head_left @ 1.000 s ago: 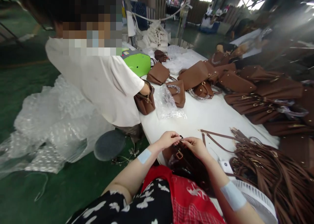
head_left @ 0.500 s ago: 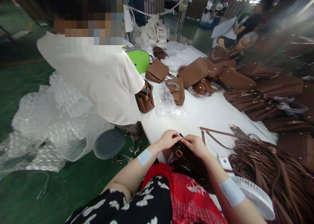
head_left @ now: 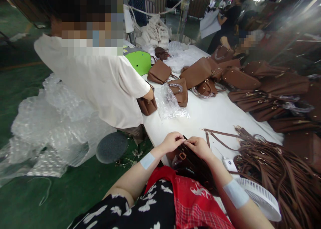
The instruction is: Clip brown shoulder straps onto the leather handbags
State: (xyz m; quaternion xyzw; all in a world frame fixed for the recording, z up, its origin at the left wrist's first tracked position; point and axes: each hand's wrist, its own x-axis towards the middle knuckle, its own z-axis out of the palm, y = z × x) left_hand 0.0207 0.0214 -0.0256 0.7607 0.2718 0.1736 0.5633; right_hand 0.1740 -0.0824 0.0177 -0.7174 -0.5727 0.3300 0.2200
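A dark brown handbag (head_left: 191,162) with a gold-coloured ring fitting stands at the table's near edge, close against my body. My left hand (head_left: 173,142) pinches at its top edge with thumb and fingertips together. From the other side my right hand (head_left: 200,148) pinches at the same spot, its fingertips almost meeting the left ones. Whatever small part lies between the fingertips is too small to make out. Part of the handbag is hidden behind my right forearm.
Brown straps (head_left: 273,165) lie heaped at right, beside a white fan (head_left: 260,195). More brown handbags (head_left: 195,73) cover the white table (head_left: 213,117). At left a co-worker in a white shirt (head_left: 100,85) reaches into a bag. A round stool (head_left: 112,147) and bubble wrap (head_left: 55,122) are on the floor.
My hands keep the same pinch on the handbag. The co-worker's arm at left has shifted over the bag there. In the background, a person with white sheets has moved left.
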